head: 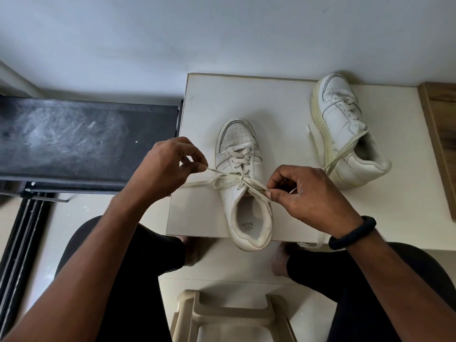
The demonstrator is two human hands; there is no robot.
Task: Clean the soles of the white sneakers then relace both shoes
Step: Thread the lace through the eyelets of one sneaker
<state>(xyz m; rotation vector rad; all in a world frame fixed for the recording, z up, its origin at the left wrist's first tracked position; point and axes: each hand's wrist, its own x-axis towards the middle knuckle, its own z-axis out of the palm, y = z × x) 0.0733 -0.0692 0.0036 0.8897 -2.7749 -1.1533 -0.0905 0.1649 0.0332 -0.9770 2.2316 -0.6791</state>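
At the table's (204, 114) near edge: hands knotting a lace (232, 180).
The near sneaker (243, 154) is overhanging that edge, heel outward; left hand (165, 166) and right hand (308, 196) are each pinching the lace. The far sneaker (340, 114) is lying tilted by the back edge.

I sat in what looked like a home room: plain white wall (222, 33), pale floor (81, 213), a low white table (204, 114), a cream plastic stool (232, 314) between my knees, a scuffed black panel (86, 139) at left, wood furniture (439, 134) at right.
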